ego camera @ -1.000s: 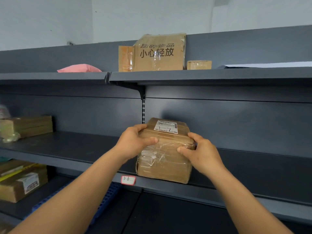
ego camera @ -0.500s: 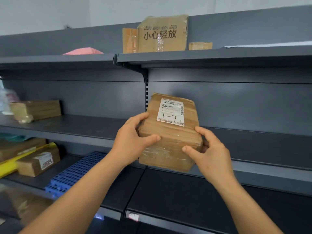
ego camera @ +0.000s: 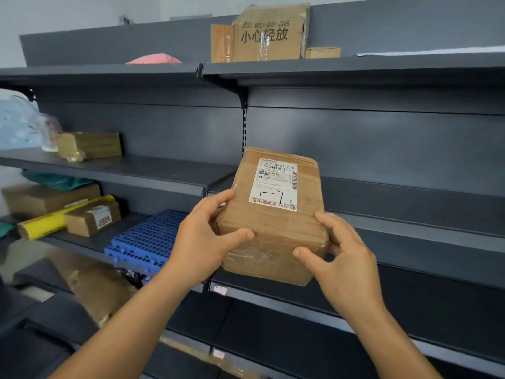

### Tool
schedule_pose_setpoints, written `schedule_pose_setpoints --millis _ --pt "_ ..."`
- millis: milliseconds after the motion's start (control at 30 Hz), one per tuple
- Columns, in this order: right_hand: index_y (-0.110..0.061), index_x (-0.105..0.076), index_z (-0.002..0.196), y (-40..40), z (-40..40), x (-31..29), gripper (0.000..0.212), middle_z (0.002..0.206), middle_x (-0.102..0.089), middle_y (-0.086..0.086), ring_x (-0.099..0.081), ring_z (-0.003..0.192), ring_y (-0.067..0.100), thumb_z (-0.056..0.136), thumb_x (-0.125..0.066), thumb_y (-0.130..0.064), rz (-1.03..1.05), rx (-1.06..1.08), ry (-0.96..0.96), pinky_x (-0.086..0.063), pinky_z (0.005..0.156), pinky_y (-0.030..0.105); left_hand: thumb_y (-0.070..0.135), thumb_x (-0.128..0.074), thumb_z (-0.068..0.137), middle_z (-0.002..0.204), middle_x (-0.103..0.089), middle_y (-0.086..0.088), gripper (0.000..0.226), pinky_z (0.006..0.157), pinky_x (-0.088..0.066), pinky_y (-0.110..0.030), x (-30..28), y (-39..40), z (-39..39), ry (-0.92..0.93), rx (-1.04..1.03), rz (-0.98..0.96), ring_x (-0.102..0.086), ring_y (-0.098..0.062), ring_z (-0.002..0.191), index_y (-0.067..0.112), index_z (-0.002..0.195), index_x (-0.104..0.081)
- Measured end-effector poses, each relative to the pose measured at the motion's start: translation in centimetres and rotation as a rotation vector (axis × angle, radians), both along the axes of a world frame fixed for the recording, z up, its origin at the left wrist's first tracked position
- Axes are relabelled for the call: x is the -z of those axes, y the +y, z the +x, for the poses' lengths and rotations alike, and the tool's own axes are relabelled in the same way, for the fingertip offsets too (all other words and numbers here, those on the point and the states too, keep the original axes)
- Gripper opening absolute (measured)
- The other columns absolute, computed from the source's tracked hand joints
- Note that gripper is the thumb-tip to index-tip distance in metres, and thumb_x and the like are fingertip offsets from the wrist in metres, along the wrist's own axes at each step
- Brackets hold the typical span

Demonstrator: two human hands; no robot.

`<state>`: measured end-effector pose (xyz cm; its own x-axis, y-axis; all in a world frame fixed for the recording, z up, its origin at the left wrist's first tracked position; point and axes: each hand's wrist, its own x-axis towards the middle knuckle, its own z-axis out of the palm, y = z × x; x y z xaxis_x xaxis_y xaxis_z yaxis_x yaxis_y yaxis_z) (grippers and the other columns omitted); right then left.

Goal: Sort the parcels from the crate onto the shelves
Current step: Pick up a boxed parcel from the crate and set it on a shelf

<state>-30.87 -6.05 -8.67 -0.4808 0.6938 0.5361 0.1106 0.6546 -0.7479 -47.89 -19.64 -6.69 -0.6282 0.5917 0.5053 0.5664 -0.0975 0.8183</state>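
Parcel now lifted off shelf, label tilted toward camera. Left hand and right hand grip its sides, fingers curled around.

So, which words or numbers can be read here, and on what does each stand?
"小心轻放": tall brown cardboard box on the top shelf; the line above is blurred.
"507 HA07 038", handwritten "1-7": white shipping label on the held brown taped parcel; the rest is too small.
Shelf-edge tags: unreadable.
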Motion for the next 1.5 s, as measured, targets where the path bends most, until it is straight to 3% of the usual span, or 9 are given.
schedule_pose_setpoints --millis 200,467,600,733,933,1033,1167,1267,1500 --pt "-0.034 -0.051 0.132 -2.7 5.1 4.0 0.068 0.127 -0.044 -0.027 -0.053 0.113 0.004 0.072 -0.082 -0.025 -0.081 -0.058 -0.130 -0.047 0.099 0.028 0.016 -0.086 0.068 0.121 -0.059 0.012 0.071 0.094 -0.052 -0.035 5.4 -3.6 5.1 -0.062 -0.050 -0.085 -0.059 -0.009 0.110 0.050 0.119 -0.049" --pt "-0.027 -0.050 0.134 -2.8 5.5 9.4 0.065 0.135 -0.047 -0.015 -0.050 0.116 0.009 0.076 -0.079 -0.025 -0.206 -0.074 -0.303 -0.046 0.101 0.033 0.020 -0.086 0.068 0.124 -0.053 0.015 0.074 0.096 -0.051 -0.034 11.7 -3.5 5.7 -0.196 -0.080 -0.264 -0.057 -0.007 0.110 0.033 0.132 -0.051" --pt "-0.024 -0.049 0.137 -0.8 2.8 11.3 0.064 0.135 -0.049 -0.011 -0.051 0.116 0.011 0.079 -0.076 -0.022 -0.251 -0.061 -0.376 -0.046 0.101 0.033 0.024 -0.085 0.069 0.126 -0.054 0.013 0.080 0.095 -0.050 -0.026 13.7 -1.0 2.7 -0.218 -0.053 -0.366 -0.057 -0.004 0.109 0.029 0.138 -0.047" --pt "-0.021 -0.048 0.139 2.1 -1.4 12.7 0.061 0.122 -0.054 -0.009 -0.053 0.102 0.007 0.083 -0.072 -0.017 -0.283 -0.048 -0.433 -0.044 0.089 0.019 0.021 -0.084 0.070 0.128 -0.056 0.006 0.082 0.096 -0.048 -0.024 14.8 2.7 -1.8 -0.262 -0.016 -0.440 -0.057 -0.008 0.110 0.024 0.142 -0.044" --pt "-0.021 -0.048 0.139 7.8 -9.3 14.1 0.060 0.110 -0.060 -0.009 -0.054 0.092 0.005 0.084 -0.069 -0.018 -0.317 0.030 -0.481 -0.040 0.079 0.013 0.017 -0.082 0.073 0.132 -0.055 0.005 0.082 0.089 -0.042 -0.016 15.7 9.8 -9.6 -0.274 0.020 -0.514 -0.054 -0.005 0.106 0.022 0.143 -0.042" --pt "-0.018 -0.048 0.139 10.3 -12.7 15.0 0.059 0.119 -0.062 -0.005 -0.054 0.094 0.004 0.083 -0.067 -0.014 -0.326 0.063 -0.480 -0.040 0.081 0.012 0.013 -0.081 0.073 0.131 -0.057 0.002 0.081 0.096 -0.045 -0.021 16.5 13.0 -12.8 -0.306 0.046 -0.528 -0.056 -0.006 0.104 0.019 0.144 -0.042" --pt "-0.016 -0.049 0.138 12.9 -16.1 16.7 0.056 0.125 -0.061 -0.001 -0.058 0.102 0.011 0.085 -0.066 -0.012 -0.327 0.118 -0.507 -0.039 0.084 0.011 0.010 -0.079 0.076 0.132 -0.056 0.001 0.079 0.092 -0.039 -0.013 17.8 16.1 -16.0 -0.269 0.062 -0.559 -0.052 -0.003 0.104 0.018 0.144 -0.041" --pt "-0.016 -0.048 0.140 14.4 -18.0 17.4 0.057 0.136 -0.056 0.000 -0.058 0.115 0.016 0.086 -0.067 -0.014 -0.318 0.140 -0.516 -0.042 0.096 0.020 0.012 -0.078 0.078 0.138 -0.052 0.000 0.077 0.099 -0.037 -0.015 18.6 17.8 -18.0 -0.243 0.075 -0.575 -0.052 -0.009 0.117 0.017 0.145 -0.040" --pt "-0.017 -0.048 0.140 15.6 -20.2 18.1 0.055 0.137 -0.053 -0.001 -0.059 0.109 0.015 0.087 -0.065 -0.016 -0.293 0.180 -0.532 -0.045 0.098 0.024 0.016 -0.075 0.082 0.150 -0.039 -0.004 0.076 0.114 -0.030 -0.031 19.2 19.7 -20.7 -0.127 0.113 -0.652 -0.040 -0.018 0.135 0.014 0.147 -0.036"
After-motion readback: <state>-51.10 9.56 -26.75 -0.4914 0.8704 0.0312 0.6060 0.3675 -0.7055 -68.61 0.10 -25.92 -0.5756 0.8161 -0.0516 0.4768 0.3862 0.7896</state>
